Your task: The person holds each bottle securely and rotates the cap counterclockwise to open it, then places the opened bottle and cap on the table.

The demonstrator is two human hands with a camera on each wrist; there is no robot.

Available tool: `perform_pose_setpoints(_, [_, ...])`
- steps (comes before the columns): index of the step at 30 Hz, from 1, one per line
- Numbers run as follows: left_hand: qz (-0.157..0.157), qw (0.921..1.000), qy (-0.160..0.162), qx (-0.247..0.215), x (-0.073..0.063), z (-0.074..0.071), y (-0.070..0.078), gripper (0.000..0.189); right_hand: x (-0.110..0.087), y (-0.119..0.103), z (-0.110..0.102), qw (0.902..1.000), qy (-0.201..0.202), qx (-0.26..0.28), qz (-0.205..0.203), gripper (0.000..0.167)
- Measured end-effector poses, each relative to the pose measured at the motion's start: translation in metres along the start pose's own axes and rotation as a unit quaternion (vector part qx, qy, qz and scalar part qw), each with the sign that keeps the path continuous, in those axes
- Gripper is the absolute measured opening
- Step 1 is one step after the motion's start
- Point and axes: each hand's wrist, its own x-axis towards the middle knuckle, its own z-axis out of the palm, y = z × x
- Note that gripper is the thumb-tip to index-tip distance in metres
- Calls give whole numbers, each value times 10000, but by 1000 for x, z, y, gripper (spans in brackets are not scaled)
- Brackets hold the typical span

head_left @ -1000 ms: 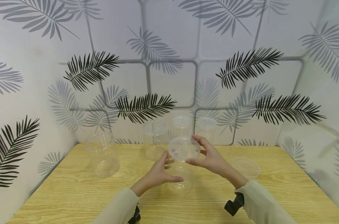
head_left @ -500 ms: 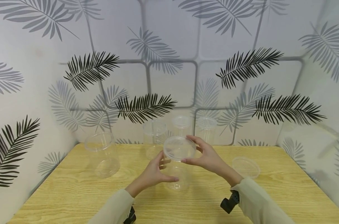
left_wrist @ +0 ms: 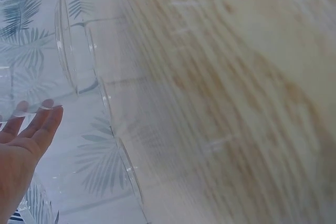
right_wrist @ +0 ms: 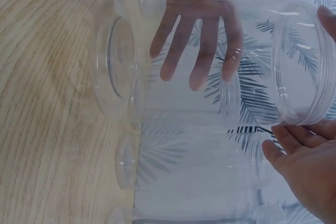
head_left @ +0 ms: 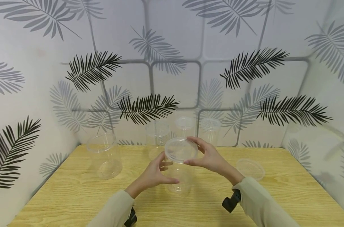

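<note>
1. Standing at the left of the worktop (head_left: 75, 198), the lidless jar (head_left: 104, 156) is well apart from both hands and needs no attention.
2. The left hand (head_left: 152, 176) has a wide, C-shaped grip on the clear jar's side, thumb in front and fingers spread behind; even, light pressure should steady the thin wall without denting it.
3. The clear jar (head_left: 181, 171) is between the hands, about upright, in front of the back jars (head_left: 184, 122); I cannot tell whether its base touches the worktop. Holding it level seems wise.
4. The right hand (head_left: 207, 157) has its grip spread across the lid (head_left: 181, 150), pinching opposite edges; any force is best applied evenly around the rim.
5. The loose lid (head_left: 250, 169) lies near the right forearm, so that elbow should stay lifted.
</note>
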Motion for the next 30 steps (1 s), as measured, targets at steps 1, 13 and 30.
perform_pose_setpoints(1, [2,10000,-13,2,0,0,0,93,0,0,0,10000,3,12,-28,80])
perform_pose_setpoints(13, [73,9983,-537,-216,-1,-6,1,97,5,5,-10,9909,-887,834,-574,76])
perform_pose_setpoints(30, [107,9986,-442,-281,-2,-16,2,97,8,7,-12,9784,-1323,1547,-373,80])
